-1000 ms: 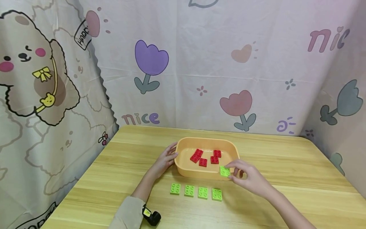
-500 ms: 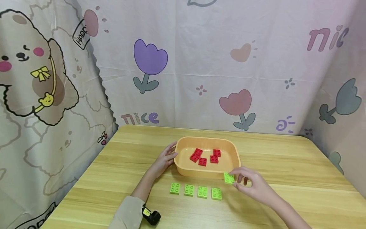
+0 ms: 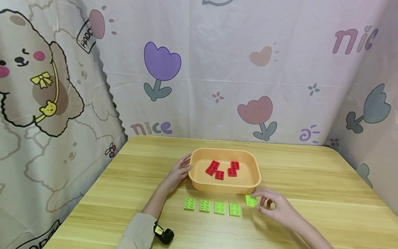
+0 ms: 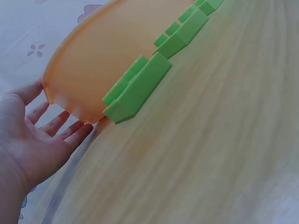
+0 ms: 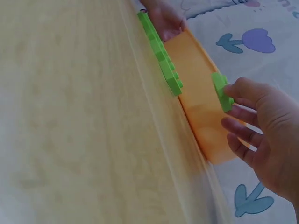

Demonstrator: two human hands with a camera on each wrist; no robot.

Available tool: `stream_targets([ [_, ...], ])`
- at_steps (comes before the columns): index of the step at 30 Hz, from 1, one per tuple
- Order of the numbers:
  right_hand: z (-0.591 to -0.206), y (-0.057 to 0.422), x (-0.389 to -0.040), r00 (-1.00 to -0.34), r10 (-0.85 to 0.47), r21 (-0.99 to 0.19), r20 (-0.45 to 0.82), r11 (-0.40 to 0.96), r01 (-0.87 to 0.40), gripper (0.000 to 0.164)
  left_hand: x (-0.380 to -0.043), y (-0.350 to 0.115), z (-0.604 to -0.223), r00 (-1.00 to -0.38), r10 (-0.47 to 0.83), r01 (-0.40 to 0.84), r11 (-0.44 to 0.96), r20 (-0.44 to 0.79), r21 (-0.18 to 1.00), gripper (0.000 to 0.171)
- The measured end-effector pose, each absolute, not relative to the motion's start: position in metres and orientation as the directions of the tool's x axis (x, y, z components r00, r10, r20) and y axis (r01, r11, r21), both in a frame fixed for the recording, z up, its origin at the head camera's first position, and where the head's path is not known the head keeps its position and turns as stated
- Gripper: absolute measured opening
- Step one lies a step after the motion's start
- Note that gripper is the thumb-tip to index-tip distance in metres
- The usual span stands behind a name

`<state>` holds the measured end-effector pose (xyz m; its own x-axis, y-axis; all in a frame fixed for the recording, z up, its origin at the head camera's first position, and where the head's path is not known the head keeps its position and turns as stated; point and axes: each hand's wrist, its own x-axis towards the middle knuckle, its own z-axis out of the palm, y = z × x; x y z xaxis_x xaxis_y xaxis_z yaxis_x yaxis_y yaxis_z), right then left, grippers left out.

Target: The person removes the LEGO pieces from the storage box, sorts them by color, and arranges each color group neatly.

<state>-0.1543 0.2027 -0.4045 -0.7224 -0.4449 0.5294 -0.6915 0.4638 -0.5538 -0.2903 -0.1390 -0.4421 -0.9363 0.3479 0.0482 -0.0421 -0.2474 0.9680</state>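
Note:
My right hand [image 3: 278, 207] pinches a green toy brick [image 3: 250, 201] between thumb and fingertips, just off the right end of a row of several green bricks [image 3: 219, 208]. In the right wrist view the pinched brick [image 5: 221, 91] is held above the table, in front of the basin wall. My left hand [image 3: 177, 175] touches the left end of an orange plastic basin [image 3: 217, 187]. The left wrist view shows its thumb at the rim and its fairly straight fingers against the outer wall. Several red bricks [image 3: 219, 175] lie inside the basin.
The wooden table [image 3: 149, 155] carries the basin and the bricks. A printed cloth [image 3: 214, 65] hangs behind and at both sides. A black device [image 3: 164, 236] is strapped to the left wrist, beside a beige sleeve [image 3: 138, 230].
My right hand has brought the green brick from the basin's front right rim down toward me, level with the row's right end. The left hand stays at the basin.

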Motion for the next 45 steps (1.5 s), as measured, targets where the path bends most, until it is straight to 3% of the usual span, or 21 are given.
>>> stream_targets([
  [28,-0.421,0.209,-0.153,-0.741,-0.5,-0.609,0.448,0.436,-0.663,0.034,-0.293,-0.138,-0.441,-0.936,0.349,-0.036,-0.243,0.053,0.969,0.056],
  [36,-0.453,0.224,-0.167,-0.753,-0.52,-0.63,0.404,0.438,-0.641,0.034,-0.292,-0.138,-0.441,-0.936,0.348,-0.045,-0.248,0.046,0.968,0.057],
  [45,-0.457,0.224,-0.169,-0.746,-0.531,-0.621,0.402,0.441,-0.648,0.032,-0.293,-0.139,-0.442,-0.94,0.34,-0.058,-0.247,0.03,0.967,0.056],
])
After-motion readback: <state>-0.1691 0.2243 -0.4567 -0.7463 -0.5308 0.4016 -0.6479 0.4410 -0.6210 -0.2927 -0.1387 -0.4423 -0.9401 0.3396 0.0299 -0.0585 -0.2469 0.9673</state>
